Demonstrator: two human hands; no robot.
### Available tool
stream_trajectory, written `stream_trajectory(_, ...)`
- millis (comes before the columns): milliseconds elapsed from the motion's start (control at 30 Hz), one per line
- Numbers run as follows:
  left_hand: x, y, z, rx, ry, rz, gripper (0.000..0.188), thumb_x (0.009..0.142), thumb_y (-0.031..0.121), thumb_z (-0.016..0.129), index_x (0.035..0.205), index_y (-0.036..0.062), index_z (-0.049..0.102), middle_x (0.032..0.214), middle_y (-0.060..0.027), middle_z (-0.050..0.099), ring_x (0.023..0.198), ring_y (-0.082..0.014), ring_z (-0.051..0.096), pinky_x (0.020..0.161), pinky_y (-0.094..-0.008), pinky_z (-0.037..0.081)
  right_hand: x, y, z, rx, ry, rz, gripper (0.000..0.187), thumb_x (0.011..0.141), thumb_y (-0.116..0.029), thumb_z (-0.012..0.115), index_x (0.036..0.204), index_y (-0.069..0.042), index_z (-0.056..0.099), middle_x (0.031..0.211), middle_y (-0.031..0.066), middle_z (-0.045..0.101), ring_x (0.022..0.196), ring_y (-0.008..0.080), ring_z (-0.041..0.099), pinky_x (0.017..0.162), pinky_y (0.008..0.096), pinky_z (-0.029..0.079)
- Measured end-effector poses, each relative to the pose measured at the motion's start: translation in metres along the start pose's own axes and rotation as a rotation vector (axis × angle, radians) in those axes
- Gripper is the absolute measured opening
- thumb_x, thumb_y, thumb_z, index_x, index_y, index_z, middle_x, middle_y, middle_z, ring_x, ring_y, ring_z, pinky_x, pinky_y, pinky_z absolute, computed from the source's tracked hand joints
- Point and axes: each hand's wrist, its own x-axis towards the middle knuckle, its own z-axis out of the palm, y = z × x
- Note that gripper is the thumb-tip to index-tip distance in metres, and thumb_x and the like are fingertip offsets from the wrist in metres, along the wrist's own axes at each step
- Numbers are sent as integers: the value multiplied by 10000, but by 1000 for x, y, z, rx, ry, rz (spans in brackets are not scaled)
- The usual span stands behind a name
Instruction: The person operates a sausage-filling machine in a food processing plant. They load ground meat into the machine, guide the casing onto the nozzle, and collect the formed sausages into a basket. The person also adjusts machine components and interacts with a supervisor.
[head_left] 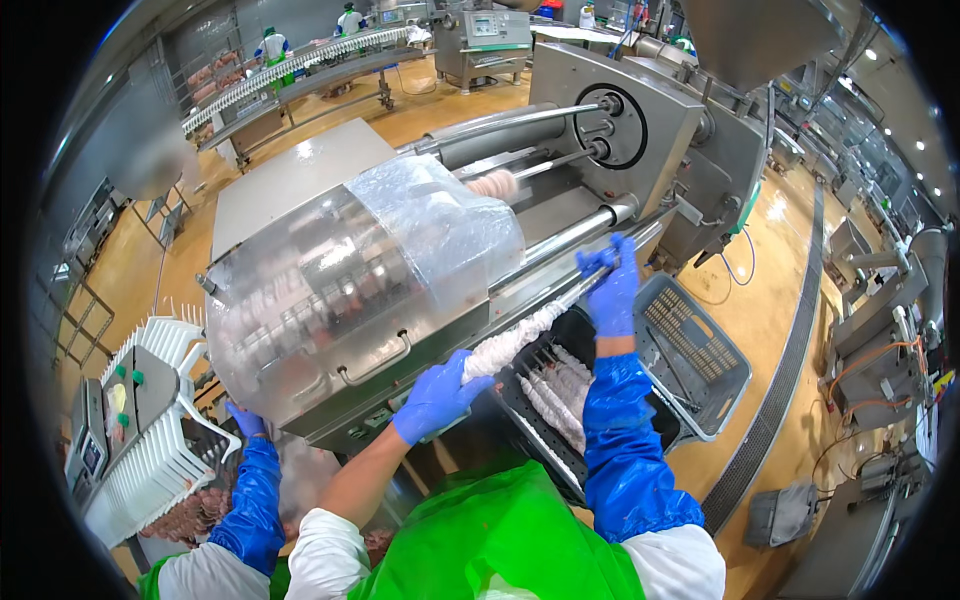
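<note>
Blue-gloved and curled, the left hand (pixel 438 397) held the lower end of a white ruffled casing (pixel 515 346), which sat along a metal rod (pixel 581 290) beside the steel machine (pixel 345 275); the right hand (pixel 611 287) gripped this rod near its upper end. Similar casings (pixel 556 397) lay below in a black crate (pixel 574 327).

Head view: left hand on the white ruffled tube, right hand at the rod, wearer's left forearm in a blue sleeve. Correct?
Wrong side: the head view shows the blue sleeve on the wearer's right. Left hand on the white ruffled tube, right hand at the rod: fine.
</note>
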Motion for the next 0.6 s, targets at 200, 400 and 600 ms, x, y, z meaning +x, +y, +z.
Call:
stream_trajectory(200, -4, -9, -46, 315, 184, 48, 481, 823, 481, 685, 1132, 127, 580, 809, -171, 681, 745, -377, 668, 633, -466, 520, -45, -2, -23, -1018, -156, -100, 384, 953, -227, 565, 1262, -18, 472, 1101, 127, 516, 985, 247, 555, 943, 461, 471)
stream_trajectory(400, -10, 7, -72, 415, 123, 228, 318, 745, 279, 710, 1026, 164, 617, 735, -106, 655, 689, -336, 659, 586, -437, 516, -62, -93, -34, -2373, -451, -647, 825, 688, -265, 780, 1423, -142, 425, 1408, 173, 454, 1356, 377, 348, 1137, 542, 170)
stream_trajectory(600, 54, 6, -72, 590, 481, 448, 108, 686, 224, 700, 732, 140, 648, 695, -105, 648, 626, -324, 641, 562, -416, 495, 13, -72, -64, -2224, -465, -648, 195, 834, -195, 683, 735, -28, 663, 666, 215, 597, 604, 405, 592, 534, 479, 423)
